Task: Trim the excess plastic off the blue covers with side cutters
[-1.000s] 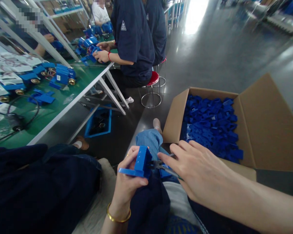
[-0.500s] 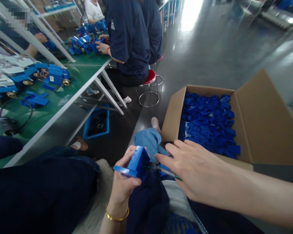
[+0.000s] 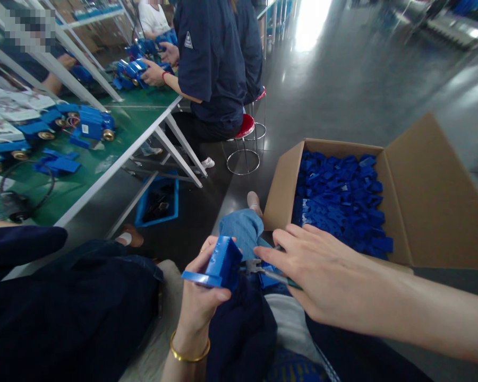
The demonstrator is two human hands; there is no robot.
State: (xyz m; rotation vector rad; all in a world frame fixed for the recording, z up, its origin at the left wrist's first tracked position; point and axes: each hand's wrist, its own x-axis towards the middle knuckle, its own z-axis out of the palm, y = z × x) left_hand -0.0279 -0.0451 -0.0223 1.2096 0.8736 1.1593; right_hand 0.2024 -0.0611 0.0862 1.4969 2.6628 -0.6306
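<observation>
My left hand (image 3: 201, 300) grips a blue plastic part (image 3: 220, 265) above my lap, its thumb along the lower edge and a flat flange jutting to the left. Pliers (image 3: 258, 267) with metal jaws and a dark green handle are in my right hand (image 3: 308, 268), fingers curled round the handles. The jaws point left at the open side of the blue part; whether they touch it I cannot tell. Another blue piece (image 3: 269, 278) lies in my lap, partly behind the pliers.
An open cardboard box (image 3: 279, 183) full of blue parts (image 3: 338, 204) stands right. At left, a green-topped workbench (image 3: 123, 135) bears blue assemblies (image 3: 91, 122), with a blue crate (image 3: 177, 199) beneath. A co-worker (image 3: 211, 58) sits on a red stool (image 3: 245, 127); another person's dark sleeve (image 3: 24, 249) is close on my left.
The pliers' jaws have drawn slightly right, showing more clearly beside the blue part. The co-worker's hands have moved apart over the bench, and the sleeve on my left has shifted.
</observation>
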